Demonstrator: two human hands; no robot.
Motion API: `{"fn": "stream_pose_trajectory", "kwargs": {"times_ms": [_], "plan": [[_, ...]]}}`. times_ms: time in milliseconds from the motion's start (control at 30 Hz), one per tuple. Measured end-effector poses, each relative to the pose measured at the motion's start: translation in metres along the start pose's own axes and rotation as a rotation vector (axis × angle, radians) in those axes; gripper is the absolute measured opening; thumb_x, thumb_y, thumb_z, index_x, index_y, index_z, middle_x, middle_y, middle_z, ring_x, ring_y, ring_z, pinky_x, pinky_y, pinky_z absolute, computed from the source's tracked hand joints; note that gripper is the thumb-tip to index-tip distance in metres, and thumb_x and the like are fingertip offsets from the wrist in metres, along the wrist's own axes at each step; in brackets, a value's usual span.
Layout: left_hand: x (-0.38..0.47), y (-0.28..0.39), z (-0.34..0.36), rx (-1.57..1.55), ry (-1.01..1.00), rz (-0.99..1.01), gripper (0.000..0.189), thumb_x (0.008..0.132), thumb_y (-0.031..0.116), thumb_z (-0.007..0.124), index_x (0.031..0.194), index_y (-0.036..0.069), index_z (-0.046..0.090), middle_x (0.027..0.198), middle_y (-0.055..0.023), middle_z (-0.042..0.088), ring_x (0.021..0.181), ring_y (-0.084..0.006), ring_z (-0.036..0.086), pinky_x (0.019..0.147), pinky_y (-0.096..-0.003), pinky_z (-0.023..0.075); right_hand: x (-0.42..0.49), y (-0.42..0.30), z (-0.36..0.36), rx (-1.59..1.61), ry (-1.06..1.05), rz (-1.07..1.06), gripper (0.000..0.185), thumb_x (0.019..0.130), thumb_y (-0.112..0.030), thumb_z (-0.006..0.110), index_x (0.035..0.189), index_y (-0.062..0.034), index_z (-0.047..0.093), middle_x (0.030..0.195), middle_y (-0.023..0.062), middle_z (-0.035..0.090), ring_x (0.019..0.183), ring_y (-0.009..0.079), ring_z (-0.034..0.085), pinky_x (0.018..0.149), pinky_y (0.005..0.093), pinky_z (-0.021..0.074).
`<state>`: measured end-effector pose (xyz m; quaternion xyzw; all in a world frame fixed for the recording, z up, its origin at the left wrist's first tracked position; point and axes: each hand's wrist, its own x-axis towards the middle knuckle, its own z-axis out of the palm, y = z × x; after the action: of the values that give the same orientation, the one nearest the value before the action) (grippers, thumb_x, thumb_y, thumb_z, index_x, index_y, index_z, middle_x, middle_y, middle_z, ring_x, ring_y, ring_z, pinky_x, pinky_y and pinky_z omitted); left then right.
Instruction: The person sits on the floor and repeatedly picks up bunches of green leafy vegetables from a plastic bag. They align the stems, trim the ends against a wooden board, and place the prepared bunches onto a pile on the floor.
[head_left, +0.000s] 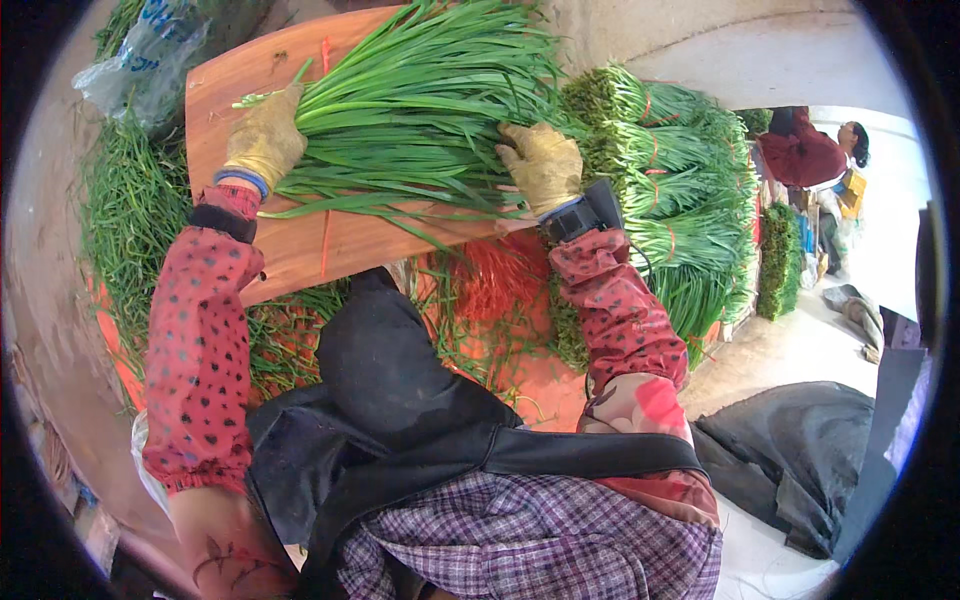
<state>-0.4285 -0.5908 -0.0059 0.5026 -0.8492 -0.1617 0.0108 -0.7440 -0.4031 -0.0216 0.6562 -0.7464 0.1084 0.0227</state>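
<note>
A loose heap of garlic chives (420, 112) lies across a wooden board (289, 262), the long green leaves pointing right. My left hand (266, 139), in a yellowish work glove, is closed around stalks at the heap's left end, where a few pale ends stick out past it. At the leaf-tip side, my right hand (546, 166) is gloved too, its fingers curled against the leaves. Whether it grips any of them cannot be told. A red tie strip (325, 244) runs over the board and passes under the chives, its other end showing above them.
Tied bundles of chives (675, 180) are stacked at the right. A tuft of red strips (502, 277) hangs below the board. Loose green trimmings (135, 202) and a clear plastic bag (146, 64) lie at the left. Another person (806, 154) is at the far right.
</note>
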Motion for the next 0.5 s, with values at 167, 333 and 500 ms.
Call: {"fn": "stream_pose_trajectory", "kwargs": {"times_ms": [167,333,500], "plan": [[0.001,-0.003,0.006,0.003,0.012,0.011,0.041,0.079,0.005,0.055,0.12,0.008,0.056,0.112,-0.0212,0.065,0.105,-0.0418,0.062,0.088,-0.0504,0.0493,0.004,0.002,0.03,-0.026,0.043,0.052,0.013,0.083,-0.028,0.066,0.089,-0.0191,0.074,0.081,0.0094,0.068,0.078,0.0318,0.066,0.068,0.0428,0.0519],[0.005,-0.009,0.018,0.046,0.026,0.023,0.035,0.081,0.006,0.054,0.116,0.01,0.058,0.103,-0.0217,0.067,0.1,-0.0415,0.064,0.082,-0.051,0.0514,0.01,-0.009,-0.008,0.81,0.214,0.506,0.019,0.087,-0.026,0.068,0.085,-0.0075,0.073,0.083,0.0053,0.069,0.073,0.016,0.064,0.068,0.0297,0.0491],[-0.006,-0.01,0.015,-0.044,0.265,0.16,0.036,0.078,0.006,0.055,0.113,0.011,0.059,0.095,-0.02,0.068,0.091,-0.0412,0.066,0.076,-0.0515,0.0519,-0.004,-0.04,-0.089,1.247,-1.003,0.33,0.033,0.093,-0.031,0.064,0.099,0.0,0.073,0.086,0.0069,0.071,0.071,0.0113,0.061,0.067,0.0259,0.0487]]}}
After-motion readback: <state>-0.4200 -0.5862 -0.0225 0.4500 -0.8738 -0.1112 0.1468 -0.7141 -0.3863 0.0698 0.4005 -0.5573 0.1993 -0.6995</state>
